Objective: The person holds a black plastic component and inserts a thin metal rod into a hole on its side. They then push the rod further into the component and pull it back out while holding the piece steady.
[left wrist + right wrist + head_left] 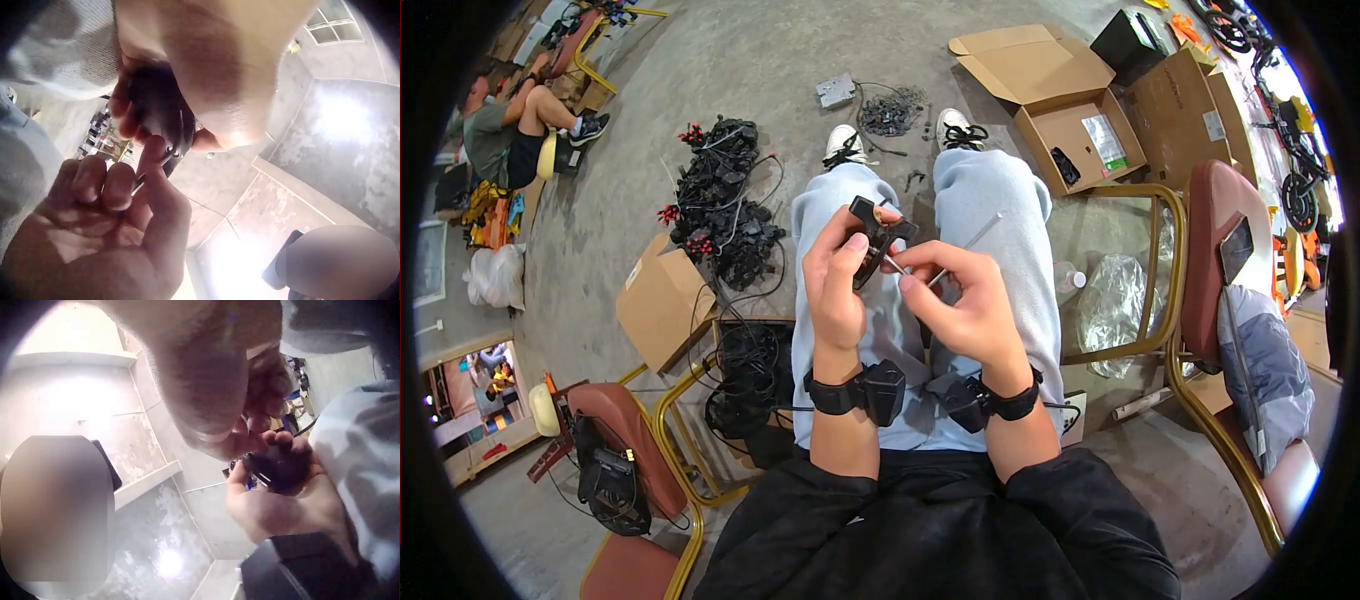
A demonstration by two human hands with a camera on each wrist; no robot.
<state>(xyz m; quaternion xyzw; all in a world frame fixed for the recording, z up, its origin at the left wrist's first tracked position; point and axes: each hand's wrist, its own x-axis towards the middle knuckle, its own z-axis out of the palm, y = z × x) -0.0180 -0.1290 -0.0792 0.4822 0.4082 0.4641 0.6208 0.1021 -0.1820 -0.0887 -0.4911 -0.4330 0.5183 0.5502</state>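
Note:
My left hand (837, 290) grips a black plastic part (878, 238) above my lap; it has bracket-like arms in the head view and a smooth rounded side in the right wrist view. In my right hand (968, 305) is a thin metal hex key (984, 230), pinched between thumb and fingers. One end of the key meets the black part, while the other sticks out up and to the right. The bend of the key is hidden in the fingers. From the left wrist view, the key's tip sits at a small hole in the black part (164, 112).
Left of my legs lies a heap of black cabled devices (725, 200), beside an open cardboard box (662, 305). Small dark parts (890, 112) and a grey block (835, 91) lie beyond my feet. Chairs (1215, 260) flank me; another person (510, 130) sits far left.

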